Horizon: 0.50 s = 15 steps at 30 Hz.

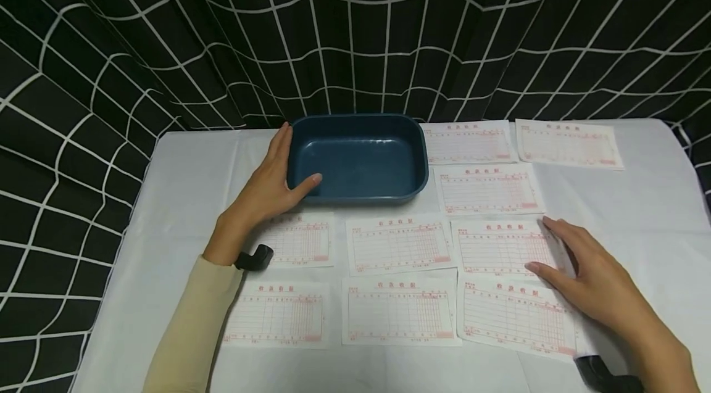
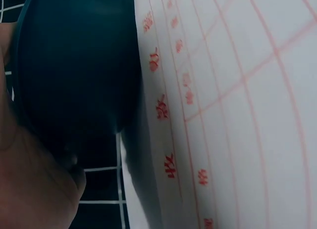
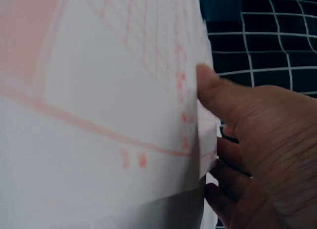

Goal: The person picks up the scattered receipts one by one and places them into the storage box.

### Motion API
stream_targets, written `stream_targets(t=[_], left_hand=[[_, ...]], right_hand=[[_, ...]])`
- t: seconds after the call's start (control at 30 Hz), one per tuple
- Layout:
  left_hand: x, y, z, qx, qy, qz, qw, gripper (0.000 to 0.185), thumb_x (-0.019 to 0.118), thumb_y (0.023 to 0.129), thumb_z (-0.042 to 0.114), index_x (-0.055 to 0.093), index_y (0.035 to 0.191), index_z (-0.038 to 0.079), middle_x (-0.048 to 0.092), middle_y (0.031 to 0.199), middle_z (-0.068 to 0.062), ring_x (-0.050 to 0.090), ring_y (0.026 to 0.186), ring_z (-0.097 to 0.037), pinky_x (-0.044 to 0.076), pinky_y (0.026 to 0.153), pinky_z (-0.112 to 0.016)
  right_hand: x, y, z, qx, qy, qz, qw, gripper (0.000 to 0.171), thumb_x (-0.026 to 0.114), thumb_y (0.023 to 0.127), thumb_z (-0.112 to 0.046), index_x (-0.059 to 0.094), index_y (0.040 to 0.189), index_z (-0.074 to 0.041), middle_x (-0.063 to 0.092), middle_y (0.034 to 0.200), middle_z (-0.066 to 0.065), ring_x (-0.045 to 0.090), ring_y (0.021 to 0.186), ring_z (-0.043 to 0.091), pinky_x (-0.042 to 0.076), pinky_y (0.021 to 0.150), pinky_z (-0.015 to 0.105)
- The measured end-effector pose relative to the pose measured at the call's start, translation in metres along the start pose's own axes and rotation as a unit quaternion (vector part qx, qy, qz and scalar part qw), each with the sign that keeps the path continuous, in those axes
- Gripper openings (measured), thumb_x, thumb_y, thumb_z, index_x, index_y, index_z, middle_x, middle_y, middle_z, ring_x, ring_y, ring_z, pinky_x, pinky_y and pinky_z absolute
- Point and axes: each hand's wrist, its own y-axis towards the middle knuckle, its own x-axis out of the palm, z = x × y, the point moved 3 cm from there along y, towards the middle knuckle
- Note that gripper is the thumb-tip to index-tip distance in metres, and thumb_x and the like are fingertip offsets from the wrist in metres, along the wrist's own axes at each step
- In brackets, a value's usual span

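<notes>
Two hands at work, both w/ straight, relaxed fingers. Right hand [image 1: 597, 282] lies flat on the right edge of a white paper receipt form w/ red print [image 1: 508, 248], thumb on the sheet, fingertips at its far right corner; the right wrist view shows the thumb [image 3: 218, 93] pressing the paper edge w/ the other fingers tucked under it, so the edge may be lifting. Form's long axis runs left-right; it sits in the middle row, right end, just left of the palm, so right hand is nearer. Left hand [image 1: 272, 186] rests against the left wall of a dark blue rectangular plastic tray [image 1: 358, 195], thumb over the rim, not curled tight. Tray is empty. Approx nine forms lie on the white tablecloth [image 1: 183, 195]; black grid curtain [image 1: 166, 41] behind.
</notes>
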Motion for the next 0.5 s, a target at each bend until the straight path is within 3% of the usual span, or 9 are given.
stream_targets(t=[0.23, 0.37, 0.5], left_hand=[[0.0050, 0.0024, 0.0062, -0.003, 0.003, 0.002, 1.0000, 0.111, 0.065, 0.097, 0.056, -0.003, 0.171, 0.010, -0.004, 0.181, -0.009, 0.013, 0.167, -0.036, 0.028, 0.128, -0.064], [0.0063, 0.0024, 0.0056, 0.004, 0.006, 0.000, 1.0000, 0.113, 0.064, 0.097, 0.059, -0.004, 0.171, 0.009, -0.005, 0.181, -0.009, 0.013, 0.167, -0.035, 0.029, 0.128, -0.063], [0.0050, 0.0012, 0.0042, 0.002, 0.008, 0.003, 1.0000, 0.113, 0.065, 0.096, 0.058, -0.004, 0.171, 0.009, -0.005, 0.181, -0.010, 0.012, 0.167, -0.035, 0.028, 0.128, -0.065]], right_hand=[[-0.0059, -0.0047, -0.0023, 0.010, -0.016, 0.007, 1.000, 0.088, 0.083, 0.093, -0.028, 0.037, 0.165, -0.013, 0.049, 0.154, 0.032, 0.048, 0.136, 0.061, 0.040, 0.102, 0.077], [-0.0068, -0.0054, -0.0018, 0.021, -0.017, 0.034, 0.999, 0.075, 0.083, 0.092, -0.020, 0.049, 0.158, -0.009, 0.057, 0.147, 0.031, 0.053, 0.132, 0.060, 0.043, 0.099, 0.074], [-0.0054, -0.0052, -0.0013, 0.006, -0.003, 0.067, 0.998, 0.056, 0.083, 0.092, -0.014, 0.063, 0.143, -0.002, 0.065, 0.138, 0.029, 0.058, 0.127, 0.057, 0.045, 0.096, 0.067]])
